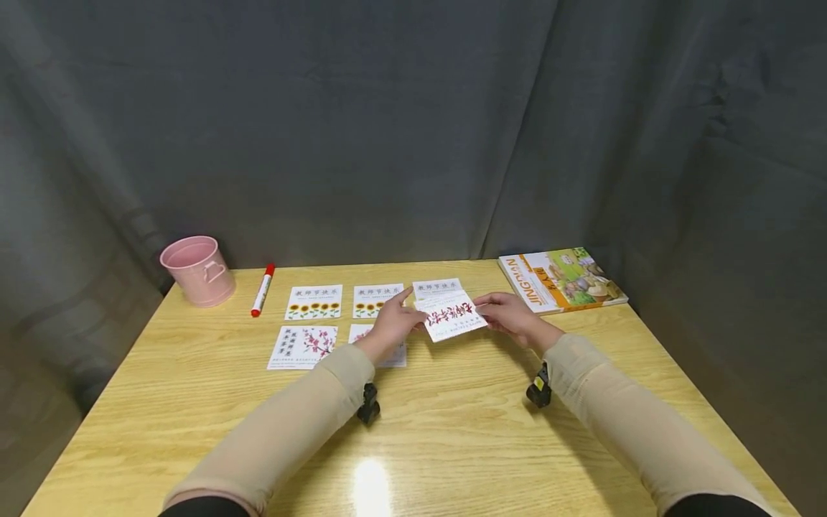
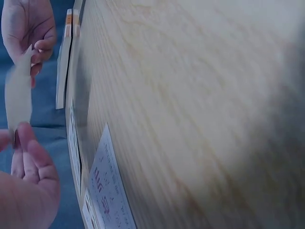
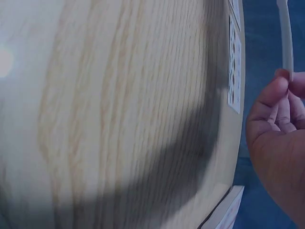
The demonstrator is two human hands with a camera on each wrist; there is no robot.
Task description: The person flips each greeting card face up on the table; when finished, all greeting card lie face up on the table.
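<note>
Both hands hold a white card with large red lettering (image 1: pixel 450 317) above the table. My left hand (image 1: pixel 393 324) pinches its left edge between thumb and fingers, and my right hand (image 1: pixel 513 316) grips the opposite edge. In the left wrist view the card (image 2: pixel 19 95) stretches between the two hands; the right wrist view shows it nearly edge-on (image 3: pixel 286 40). Behind it lies a sunflower card (image 1: pixel 436 287), partly covered. Two more sunflower cards (image 1: pixel 314 301) (image 1: pixel 377 300) lie to the left. In front of them are two pink-blossom cards (image 1: pixel 302 347) (image 1: pixel 391 357), one partly hidden by the left hand.
At the back left of the wooden table (image 1: pixel 452 416) stand a pink bucket (image 1: pixel 207 276) and, lying beside it, a red-capped marker (image 1: pixel 262 291). A booklet with an orange-and-green cover (image 1: pixel 562 280) lies at the back right. A grey curtain (image 1: pixel 388 129) hangs behind.
</note>
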